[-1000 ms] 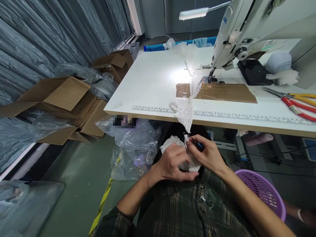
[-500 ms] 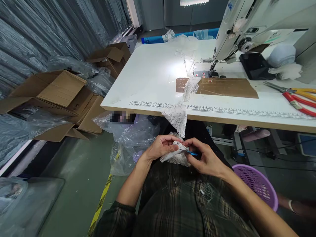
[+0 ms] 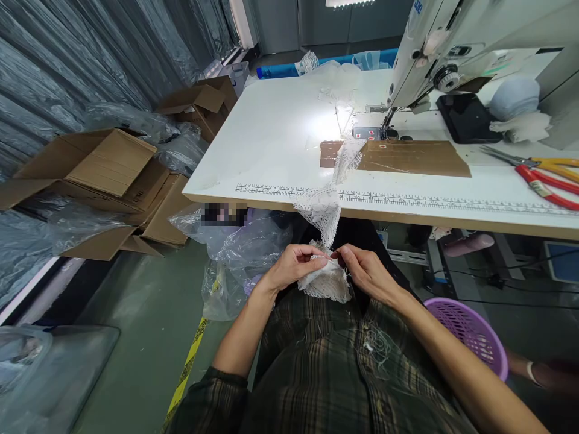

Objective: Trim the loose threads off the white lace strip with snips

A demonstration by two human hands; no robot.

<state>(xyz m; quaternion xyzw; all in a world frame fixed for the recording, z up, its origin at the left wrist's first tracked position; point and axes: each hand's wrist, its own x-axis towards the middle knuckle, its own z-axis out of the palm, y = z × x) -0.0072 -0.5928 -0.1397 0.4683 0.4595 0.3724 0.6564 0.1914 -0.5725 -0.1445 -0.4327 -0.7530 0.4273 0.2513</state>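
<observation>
Lace [image 3: 326, 286] Held Below the Table [image 3: 266, 138]

The lace, white and bunched, is in front of the person's body, just below the near edge of the table. The left hand [image 3: 293, 267] grips it from its left side, thumb on top and fingers bent behind the upper edge. The right hand [image 3: 365, 271] meets it at the upper right corner, thumb and forefinger drawn close together – whether they pinch the lace or something finer, I cannot tell. The fingertips of both hands are near each other.

A lace strip [image 3: 319, 208] hangs over the table edge, its tip just above the hands; whether it joins the held piece is unclear. Its upper part lies across the brown card [image 3: 416, 159], to the left of the sewing machine's [image 3: 423, 57] needle area. Tools [image 3: 547, 184] with red and yellow handles lie at the table's right end.

Loose thread [image 3: 379, 346] clings to the plaid shirt [image 3: 325, 361]. A purple basket [image 3: 470, 333] stands at lower right – beside it, another person's arm [image 3: 519, 363] wears a white band.
</observation>
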